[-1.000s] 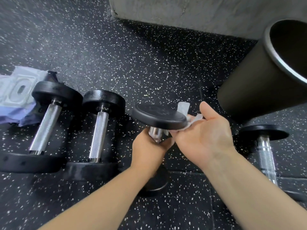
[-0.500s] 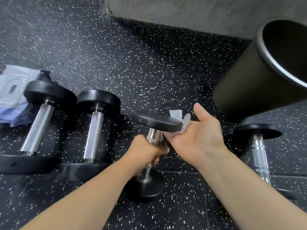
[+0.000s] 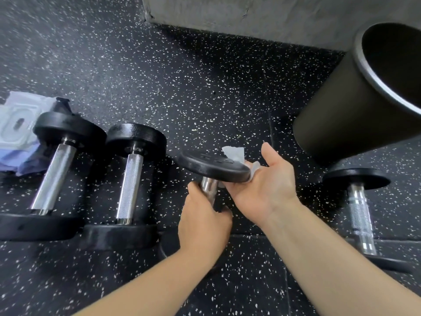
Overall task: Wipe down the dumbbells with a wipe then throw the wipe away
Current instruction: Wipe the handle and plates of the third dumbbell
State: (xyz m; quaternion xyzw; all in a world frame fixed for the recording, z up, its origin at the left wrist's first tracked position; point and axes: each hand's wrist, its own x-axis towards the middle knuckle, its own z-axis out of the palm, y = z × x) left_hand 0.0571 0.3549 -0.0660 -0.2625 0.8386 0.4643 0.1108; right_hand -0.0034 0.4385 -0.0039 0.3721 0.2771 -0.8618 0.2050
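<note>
My left hand is clamped around the handle of a dumbbell, which stands tilted on the speckled floor. My right hand, thumb out, presses a white wipe against the top plate's rim. Its fingers are hidden beneath, so I cannot tell if they curl. A black bin stands near, to the right.

The floor was black rubber flecked with white. The dumbbells had black heads and silver knurled handles. The wipe was white, the bin matte black, the wall grey.
</note>
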